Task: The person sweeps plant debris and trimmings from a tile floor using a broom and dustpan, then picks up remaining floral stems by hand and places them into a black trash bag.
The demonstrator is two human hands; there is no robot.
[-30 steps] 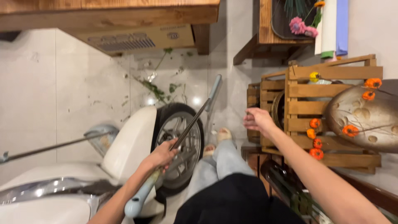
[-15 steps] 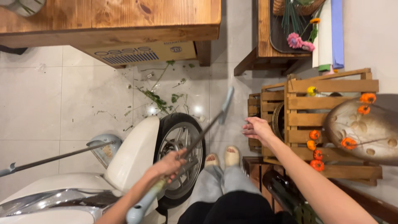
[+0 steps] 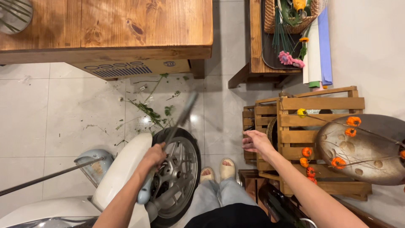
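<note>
A white scooter [image 3: 114,177] with its wheel [image 3: 177,169] stands on the tiled floor beside a crate [image 3: 312,126]. The left hand [image 3: 155,155] has its fingers wrapped around a pole [image 3: 179,122], which slants up and right over the wheel toward green scraps [image 3: 147,110]. The right hand [image 3: 255,141] hangs loosely spread and empty near the crate.

Wooden table [image 3: 105,25] across the top, cardboard box [image 3: 130,69] beneath it. Green stems and leaves [image 3: 149,110] scattered over white floor tiles [image 3: 63,114]. White scooter [image 3: 120,177] at lower left, front wheel [image 3: 177,169] turned toward the tiles. Wooden crates [image 3: 320,122] at right, orange flowers [image 3: 308,156] against the slats. Wicker basket [image 3: 291,17] on a side bench [image 3: 255,42], pink flowers [image 3: 290,59] and rolled paper [image 3: 318,50] alongside.
</note>
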